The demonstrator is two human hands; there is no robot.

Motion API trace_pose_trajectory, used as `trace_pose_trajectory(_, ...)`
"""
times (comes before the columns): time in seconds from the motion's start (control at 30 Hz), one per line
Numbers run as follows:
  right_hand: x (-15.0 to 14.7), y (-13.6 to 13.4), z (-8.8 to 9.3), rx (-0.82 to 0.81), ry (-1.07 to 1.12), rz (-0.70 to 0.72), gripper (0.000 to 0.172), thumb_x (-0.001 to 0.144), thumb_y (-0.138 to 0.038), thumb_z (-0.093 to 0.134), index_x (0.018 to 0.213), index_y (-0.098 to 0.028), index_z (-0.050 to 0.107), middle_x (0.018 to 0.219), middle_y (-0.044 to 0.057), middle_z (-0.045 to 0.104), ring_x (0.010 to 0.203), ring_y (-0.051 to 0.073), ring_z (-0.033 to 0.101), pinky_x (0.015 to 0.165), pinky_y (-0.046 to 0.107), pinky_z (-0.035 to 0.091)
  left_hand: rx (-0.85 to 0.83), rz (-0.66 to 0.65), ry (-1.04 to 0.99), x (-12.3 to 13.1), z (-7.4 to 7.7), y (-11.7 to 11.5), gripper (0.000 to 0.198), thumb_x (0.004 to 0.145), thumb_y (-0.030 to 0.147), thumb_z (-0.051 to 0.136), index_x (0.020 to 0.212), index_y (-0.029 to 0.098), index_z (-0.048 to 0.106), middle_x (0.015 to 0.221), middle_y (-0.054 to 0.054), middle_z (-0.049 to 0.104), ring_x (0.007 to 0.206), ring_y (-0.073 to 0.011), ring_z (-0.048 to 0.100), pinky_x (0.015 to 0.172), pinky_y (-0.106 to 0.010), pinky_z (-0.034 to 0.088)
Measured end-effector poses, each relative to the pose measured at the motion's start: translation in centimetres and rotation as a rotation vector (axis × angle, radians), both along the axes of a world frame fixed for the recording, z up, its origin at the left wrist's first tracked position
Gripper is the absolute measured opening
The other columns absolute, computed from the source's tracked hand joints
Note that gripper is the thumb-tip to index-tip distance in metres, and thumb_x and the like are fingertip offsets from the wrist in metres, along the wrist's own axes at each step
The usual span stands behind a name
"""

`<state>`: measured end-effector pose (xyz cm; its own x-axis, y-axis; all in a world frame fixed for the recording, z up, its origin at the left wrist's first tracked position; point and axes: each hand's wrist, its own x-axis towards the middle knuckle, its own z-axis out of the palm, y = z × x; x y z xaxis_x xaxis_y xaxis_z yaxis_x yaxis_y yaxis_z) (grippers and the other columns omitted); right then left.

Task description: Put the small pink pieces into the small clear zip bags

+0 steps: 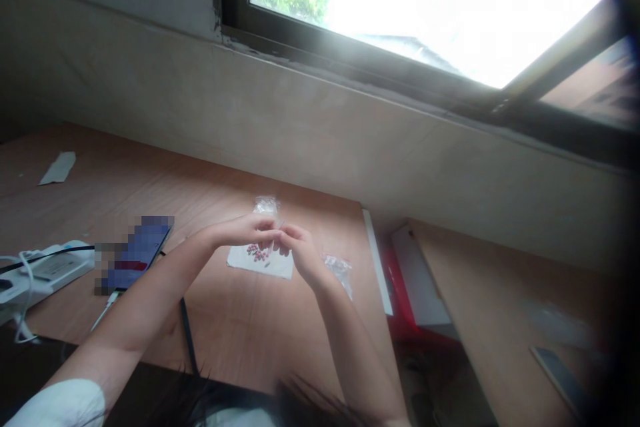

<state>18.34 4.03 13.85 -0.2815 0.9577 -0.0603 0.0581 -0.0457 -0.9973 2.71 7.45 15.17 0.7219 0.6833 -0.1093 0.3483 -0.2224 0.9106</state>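
My left hand (247,232) and my right hand (300,253) meet above the wooden desk (210,320), fingertips pinched together on something too small to make out. Just beneath them lies a white sheet (265,265) with several small red beads (257,252) on it. A clear plastic bag (266,205) sits behind the hands. Another clear bag (341,270) lies right of my right hand.
A phone (135,253) lies left of the hands, with a white power strip (45,273) and cables further left. A paper scrap (59,167) rests at far left. A thin black rod (188,333) lies near the desk's front. Red-and-white boxes (415,287) fill a gap to the right.
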Motion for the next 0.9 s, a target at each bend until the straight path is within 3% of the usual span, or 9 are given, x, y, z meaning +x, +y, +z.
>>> trace_pose_trajectory(0.17,-0.5,0.3,-0.1,-0.066,0.038,0.031,0.015,0.067,-0.024,0.047,0.056,-0.015,0.053,0.048,-0.002,0.052,0.041,0.007,0.041,0.042,0.02,0.03,-0.082,-0.062,-0.051,-0.6,-0.4,0.0,0.036,0.08,0.042,0.037,0.072,0.013,0.056,0.058,-0.001,0.054,0.055,-0.0112,0.053,0.052,-0.02,0.041)
trace_pose_trajectory(0.3,-1.1,0.5,-0.5,-0.07,-0.073,-0.039,0.015,0.064,-0.022,0.046,0.054,-0.014,0.053,0.046,-0.002,0.05,0.04,0.006,0.041,0.039,0.019,0.028,-0.066,-0.031,-0.023,-0.6,-1.0,0.1,0.032,0.08,0.035,0.036,0.073,0.013,0.058,0.055,0.0,0.053,0.05,-0.0102,0.051,0.047,-0.019,0.039)
trace_pose_trajectory(0.5,-1.4,0.6,-0.4,-0.047,-0.267,-0.24,0.017,0.061,-0.021,0.044,0.045,-0.015,0.046,0.038,-0.004,0.04,0.036,0.006,0.036,0.035,0.018,0.023,0.18,0.3,0.22,-0.9,-1.3,0.5,0.019,0.068,0.023,0.044,0.054,0.014,0.052,0.048,0.002,0.05,0.046,-0.0098,0.047,0.041,-0.018,0.028)
trace_pose_trajectory(0.6,-1.6,0.4,-0.2,-0.048,-0.314,-0.287,0.015,0.06,-0.021,0.045,0.046,-0.016,0.046,0.038,-0.004,0.041,0.035,0.006,0.036,0.034,0.019,0.022,0.319,0.333,0.348,-1.1,-1.4,0.3,0.014,0.065,0.022,0.046,0.054,0.015,0.051,0.051,0.001,0.051,0.049,-0.011,0.046,0.043,-0.02,0.028)
trace_pose_trajectory(0.7,-2.1,0.2,0.2,-0.044,-0.308,-0.238,0.014,0.06,-0.021,0.045,0.047,-0.016,0.044,0.04,-0.003,0.044,0.038,0.007,0.041,0.036,0.018,0.026,0.334,0.259,0.337,-1.0,-2.0,-0.1,0.014,0.066,0.024,0.048,0.074,0.016,0.056,0.065,-0.001,0.057,0.058,-0.0141,0.051,0.049,-0.021,0.034)
trace_pose_trajectory(0.77,-2.3,0.2,0.3,-0.04,-0.3,-0.199,0.014,0.059,-0.02,0.044,0.046,-0.016,0.043,0.04,-0.003,0.045,0.039,0.007,0.042,0.037,0.018,0.028,0.344,0.265,0.246,-0.9,-2.4,-0.3,0.032,0.068,0.021,0.047,0.099,0.016,0.051,0.087,-0.006,0.058,0.072,-0.0172,0.054,0.06,-0.024,0.04)
trace_pose_trajectory(0.83,-2.2,0.2,0.4,-0.027,-0.312,-0.224,0.015,0.059,-0.02,0.045,0.045,-0.016,0.042,0.039,-0.004,0.043,0.038,0.007,0.04,0.037,0.018,0.026,0.388,0.301,0.15,-0.8,-2.6,-0.4,0.046,0.069,0.014,0.043,0.115,0.017,0.039,0.11,-0.009,0.049,0.093,-0.0201,0.05,0.076,-0.029,0.04)
trace_pose_trajectory(0.9,-1.9,0.1,0.4,-0.01,-0.325,-0.276,0.016,0.059,-0.021,0.045,0.044,-0.016,0.041,0.038,-0.005,0.04,0.037,0.006,0.038,0.036,0.018,0.025,0.43,0.262,0.089,-0.8,-2.3,-0.5,0.05,0.07,0.007,0.037,0.119,0.018,0.035,0.123,-0.008,0.04,0.11,-0.0206,0.039,0.09,-0.034,0.032)
